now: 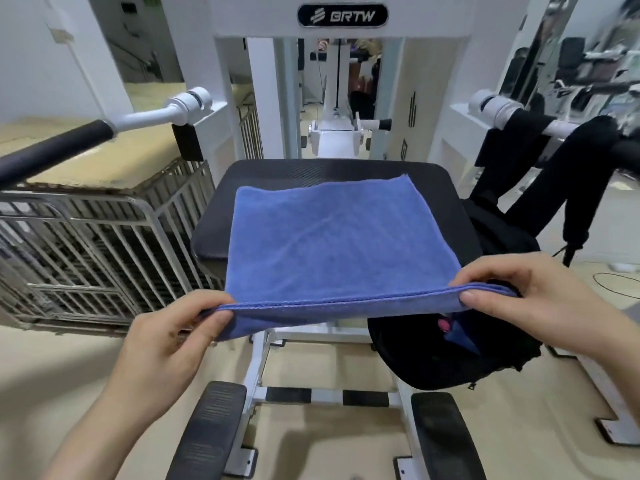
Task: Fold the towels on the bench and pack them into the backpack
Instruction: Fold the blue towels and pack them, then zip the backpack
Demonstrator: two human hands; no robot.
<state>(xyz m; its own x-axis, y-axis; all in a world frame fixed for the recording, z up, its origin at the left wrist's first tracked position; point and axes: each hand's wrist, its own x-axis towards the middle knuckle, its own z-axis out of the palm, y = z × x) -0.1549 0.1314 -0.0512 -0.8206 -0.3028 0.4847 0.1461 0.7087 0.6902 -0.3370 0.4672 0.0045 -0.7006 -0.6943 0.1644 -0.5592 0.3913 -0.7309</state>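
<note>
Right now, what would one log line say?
step: folding | blue towel: on bench | left hand, right hand: pinch near corners | backpack: open, at right

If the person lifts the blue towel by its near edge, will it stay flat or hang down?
Likely floppy: the blue towel sags below the edge that the left hand and right hand hold. Probably light: fingertip pinches alone lift that edge.

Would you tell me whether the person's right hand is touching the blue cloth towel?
Touching: the head view shows the right hand pinching the blue cloth towel at its near corner.
</note>
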